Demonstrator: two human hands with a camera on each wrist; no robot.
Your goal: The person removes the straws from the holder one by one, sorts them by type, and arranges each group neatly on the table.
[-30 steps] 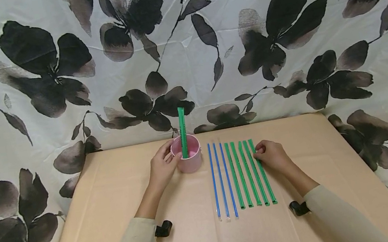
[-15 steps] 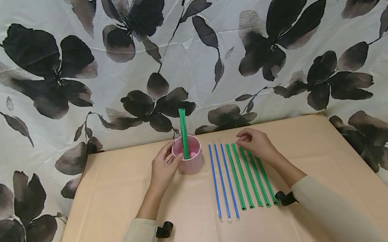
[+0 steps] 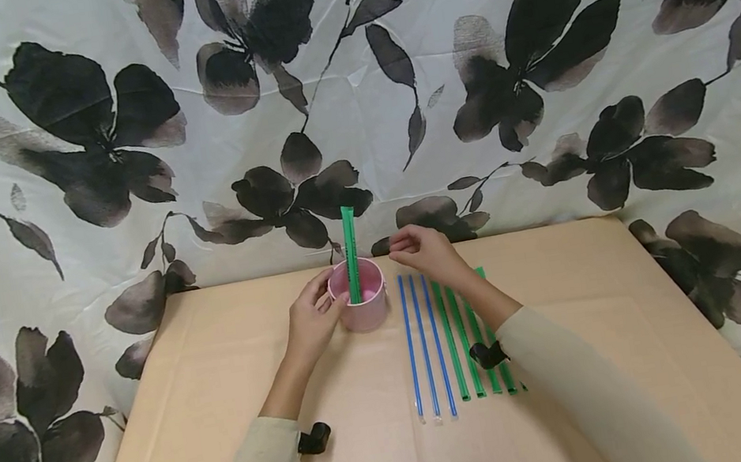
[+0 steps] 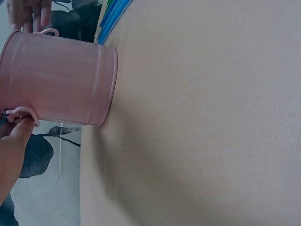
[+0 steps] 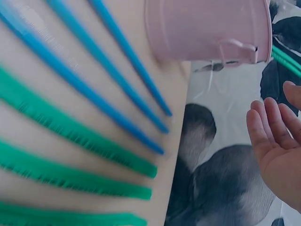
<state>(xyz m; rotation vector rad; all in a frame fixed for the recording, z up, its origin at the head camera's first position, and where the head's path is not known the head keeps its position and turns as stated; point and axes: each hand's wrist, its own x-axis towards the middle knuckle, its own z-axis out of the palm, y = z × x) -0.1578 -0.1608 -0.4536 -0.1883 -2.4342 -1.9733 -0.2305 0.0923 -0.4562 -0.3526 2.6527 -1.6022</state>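
Note:
A small pink pail [image 3: 365, 316] stands near the table's back edge, with green wrapped straws [image 3: 350, 243] leaning upright inside it. My left hand [image 3: 311, 324] grips the pail at its left side; in the left wrist view a finger [image 4: 22, 129] hooks at the pail's loop. Just right of the rim, slightly above it, my right hand [image 3: 425, 251] hovers with loosely bent fingers, and the right wrist view shows its palm [image 5: 282, 165] holding nothing. Blue straws [image 3: 424, 351] and green wrapped straws [image 3: 463, 345] lie in a row below it, some partly covered by the right forearm.
The tan tabletop [image 3: 361, 456] ends at a back edge right behind the pail. Beyond hangs a white cloth [image 3: 397, 123] with dark flowers. Black wrist cameras [image 3: 314, 438] sit at both cuffs.
My right hand has moved left from the rightmost green straw, across the row, to beside the pail. The left hand keeps its grip on the pail. The straws in the row have not moved.

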